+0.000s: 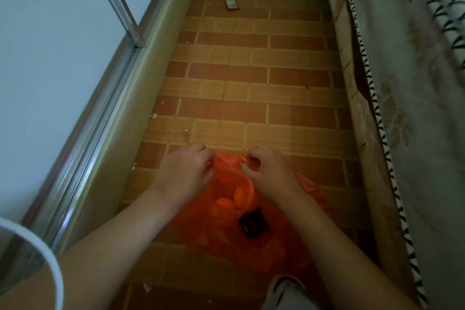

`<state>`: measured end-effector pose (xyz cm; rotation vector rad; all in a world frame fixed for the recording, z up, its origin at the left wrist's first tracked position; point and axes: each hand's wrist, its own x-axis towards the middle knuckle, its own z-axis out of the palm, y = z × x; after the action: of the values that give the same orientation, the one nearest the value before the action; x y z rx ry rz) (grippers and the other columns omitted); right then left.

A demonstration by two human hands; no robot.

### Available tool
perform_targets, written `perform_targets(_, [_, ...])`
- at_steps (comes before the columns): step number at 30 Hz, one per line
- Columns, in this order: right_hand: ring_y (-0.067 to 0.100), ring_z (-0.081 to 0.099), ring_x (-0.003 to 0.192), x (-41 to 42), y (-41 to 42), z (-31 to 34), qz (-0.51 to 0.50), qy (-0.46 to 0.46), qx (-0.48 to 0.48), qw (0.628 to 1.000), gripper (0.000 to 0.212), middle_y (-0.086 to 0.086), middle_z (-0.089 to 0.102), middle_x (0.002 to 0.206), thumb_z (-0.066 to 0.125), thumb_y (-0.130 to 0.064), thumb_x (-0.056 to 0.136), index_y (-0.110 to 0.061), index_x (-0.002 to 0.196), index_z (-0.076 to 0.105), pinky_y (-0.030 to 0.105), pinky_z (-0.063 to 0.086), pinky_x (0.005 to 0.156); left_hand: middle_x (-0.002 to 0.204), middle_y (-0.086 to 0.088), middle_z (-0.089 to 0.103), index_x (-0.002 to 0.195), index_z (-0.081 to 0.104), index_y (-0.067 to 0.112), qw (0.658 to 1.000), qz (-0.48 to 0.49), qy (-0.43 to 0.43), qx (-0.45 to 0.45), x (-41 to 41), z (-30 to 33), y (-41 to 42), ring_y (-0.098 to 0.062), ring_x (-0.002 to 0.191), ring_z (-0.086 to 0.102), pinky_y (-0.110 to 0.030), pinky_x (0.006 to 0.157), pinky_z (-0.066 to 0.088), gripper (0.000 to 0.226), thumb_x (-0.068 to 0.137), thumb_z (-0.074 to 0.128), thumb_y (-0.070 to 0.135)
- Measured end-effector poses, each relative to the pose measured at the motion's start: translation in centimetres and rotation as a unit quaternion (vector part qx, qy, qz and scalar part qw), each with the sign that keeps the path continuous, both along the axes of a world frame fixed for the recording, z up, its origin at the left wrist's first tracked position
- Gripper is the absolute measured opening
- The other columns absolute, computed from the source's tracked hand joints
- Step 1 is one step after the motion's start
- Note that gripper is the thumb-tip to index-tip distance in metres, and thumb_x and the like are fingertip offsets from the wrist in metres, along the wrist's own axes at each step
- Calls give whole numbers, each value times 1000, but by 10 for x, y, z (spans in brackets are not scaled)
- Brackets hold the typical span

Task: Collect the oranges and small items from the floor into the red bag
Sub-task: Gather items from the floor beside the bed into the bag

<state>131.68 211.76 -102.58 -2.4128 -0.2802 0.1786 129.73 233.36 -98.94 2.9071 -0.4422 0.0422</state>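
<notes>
The red plastic bag [254, 241] lies on the tiled floor in front of me. My left hand [186, 171] pinches its rim on the left and my right hand [269, 171] pinches the rim on the right, holding the mouth between them. Through the opening I see two oranges [231, 200] inside, and a small dark packet [253, 224] shows through the thin plastic beside them. A small red and white box [232, 4] lies on the floor far ahead, near the dark end of the passage.
A wall with a metal-framed panel [118, 7] runs along the left. A bed draped in patterned cloth [402, 108] borders the right. My foot [286, 287] stands at the bottom. A white curved rim [50, 267] sits at lower left. Small white crumbs dot the floor.
</notes>
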Motion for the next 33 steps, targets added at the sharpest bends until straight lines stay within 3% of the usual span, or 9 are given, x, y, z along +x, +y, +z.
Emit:
perform_targets(6, [15,61,89,4,4,24,-14,-32,75,997,11,-3,65,93,78,-25,89,-17,97,77,38,51,81,89,15,63,95,73,30,992,80,-46,-84,11,18,16,-13,79,65,-28,56,50,8,89,70,34])
perform_targets(12, [10,61,84,-3,15,28,3,-52,108,993,20,-9,63,89,85,-36,82,-22,93,76,33,53,77,94,6,64,99,72,25,994,84,1,-70,5,14,8,-26,85,67,-42,66,55,17,92,67,40])
perform_targets(16, [4,61,78,-6,16,22,7,-26,92,995,25,-16,64,89,88,-35,78,-24,98,77,31,54,72,98,6,64,102,72,24,994,89,12,-55,4,11,7,-23,87,67,-42,68,56,20,97,63,41])
perform_targets(20, [-2,58,81,-8,14,19,22,-19,54,998,47,-17,63,98,90,-49,71,-29,110,73,13,44,72,99,8,66,102,72,25,993,107,4,-50,6,9,6,-20,87,67,-40,68,57,18,96,62,37])
perform_targets(22, [1,59,84,-9,13,20,35,-22,67,997,55,-17,62,103,89,-55,71,-30,116,71,11,44,73,101,9,68,105,73,25,993,103,4,-56,6,8,6,-18,88,68,-39,68,58,16,95,64,36])
perform_targets(29, [13,67,85,-10,14,18,-14,-70,116,991,19,-2,75,96,83,-19,87,-14,104,78,28,52,75,102,17,61,114,70,29,993,45,8,-112,7,20,-2,-9,89,63,-33,68,56,25,91,71,39])
perform_targets(33, [11,64,80,-10,10,17,-59,-46,92,993,20,-3,76,92,80,-12,82,-17,102,78,24,42,69,95,18,59,103,69,30,984,-26,-16,-176,0,46,-18,-4,85,60,-30,67,55,25,90,67,52])
